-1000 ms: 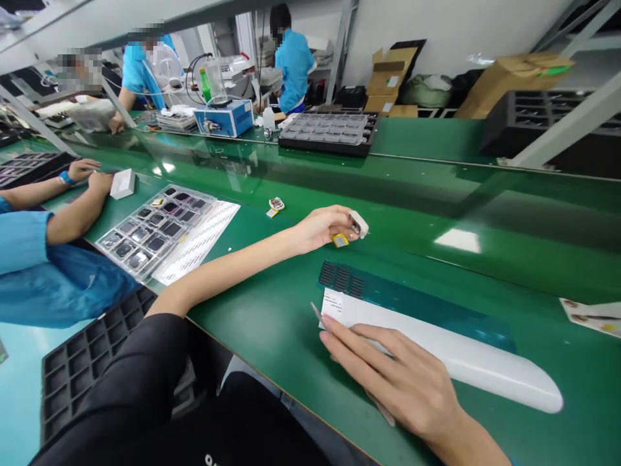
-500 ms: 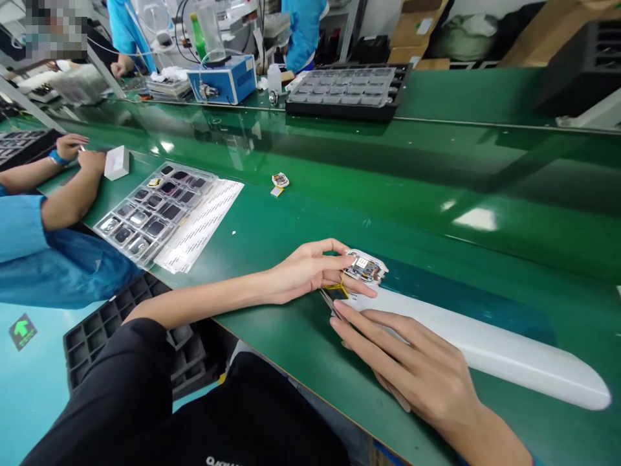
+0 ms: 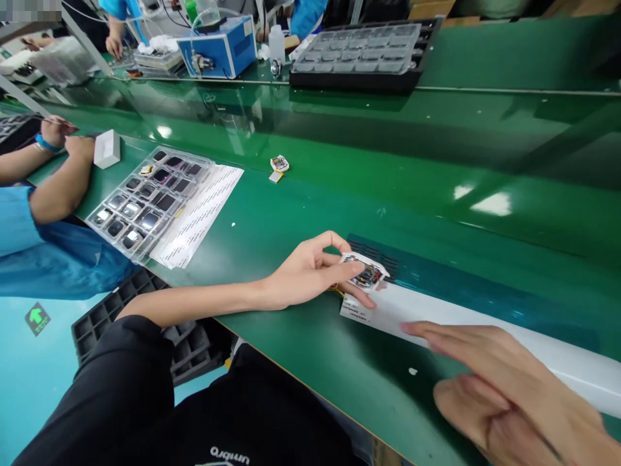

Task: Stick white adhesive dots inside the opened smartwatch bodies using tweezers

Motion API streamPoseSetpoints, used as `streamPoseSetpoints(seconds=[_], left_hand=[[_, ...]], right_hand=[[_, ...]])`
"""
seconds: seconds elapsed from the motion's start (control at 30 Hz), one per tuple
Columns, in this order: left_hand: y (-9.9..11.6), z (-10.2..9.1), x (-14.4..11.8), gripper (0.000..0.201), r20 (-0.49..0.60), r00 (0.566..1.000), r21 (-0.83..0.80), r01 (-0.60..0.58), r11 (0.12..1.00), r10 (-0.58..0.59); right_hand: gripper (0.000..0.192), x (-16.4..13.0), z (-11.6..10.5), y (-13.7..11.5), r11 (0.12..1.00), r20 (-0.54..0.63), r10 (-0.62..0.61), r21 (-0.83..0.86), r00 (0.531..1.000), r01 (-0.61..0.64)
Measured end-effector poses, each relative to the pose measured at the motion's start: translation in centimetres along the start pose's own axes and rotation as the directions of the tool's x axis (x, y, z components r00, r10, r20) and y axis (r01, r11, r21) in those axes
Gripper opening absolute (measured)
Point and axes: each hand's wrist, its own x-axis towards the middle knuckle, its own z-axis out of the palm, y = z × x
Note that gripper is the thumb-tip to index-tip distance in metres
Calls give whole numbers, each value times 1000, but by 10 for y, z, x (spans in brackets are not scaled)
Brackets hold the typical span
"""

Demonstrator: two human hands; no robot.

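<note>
My left hand (image 3: 310, 272) grips a small white device shell with an exposed circuit board (image 3: 365, 272) and holds it at the near end of a long white strip (image 3: 466, 320) lying on the green belt (image 3: 310, 200). A yellow tab peeks out under the fingers. My right hand (image 3: 509, 388) hovers flat, blurred, over the strip's right part with fingers spread and nothing in it. A dark blue perforated sheet (image 3: 436, 285) lies just behind the strip.
Another small device with a yellow tab (image 3: 279, 166) lies farther up the belt. A clear tray of screens (image 3: 145, 204) and a printed sheet (image 3: 198, 213) sit at left beside a co-worker's arms (image 3: 53, 188). A black tray (image 3: 363, 55) and blue box (image 3: 218, 52) stand at the back.
My left hand carried the small device from farther up the belt back to the strip's end. My right hand slid right along the strip and lifted off it.
</note>
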Motion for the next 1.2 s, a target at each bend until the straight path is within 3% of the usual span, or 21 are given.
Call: streamPoseSetpoints(seconds=[0.1,0.23,0.33,0.43,0.67,0.77,0.83,0.93,1.03,1.2], left_hand=[[-4,6,-5,30,37,999,3,-8,1000,8],[-9,12,-9,27,39,999,80,-22,997,19],[-9,13,-11,23,33,998,153,-56,987,51],[-8,15,-13,18,12,995,245,-103,964,103],[-15,19,-16,16,25,985,350,-170,921,172],[-14,21,-18,16,7,982,378,-178,908,189],[-11,23,-20,11,-14,974,480,-193,856,228],[-7,25,-22,9,4,953,687,-224,691,304],[-7,25,-23,11,48,939,756,-256,602,339],[-9,23,-22,6,-1,972,655,-176,735,234]], right_hand=[[74,11,-1,-6,990,-75,44,-131,996,-54],[69,21,1,-9,962,-18,17,-273,1000,-21],[52,22,4,-7,962,-17,-32,-273,999,26],[47,22,8,-8,965,-64,8,-262,998,-25],[76,26,12,-20,955,-121,137,-249,983,-164],[65,26,14,-21,960,-96,150,-224,984,-169],[51,26,15,-20,970,-72,150,-184,986,-161],[34,29,15,-17,983,-30,131,-126,991,-134],[20,31,14,-14,987,-3,100,-122,995,-100],[20,28,13,-12,985,-37,88,-144,995,-92]])
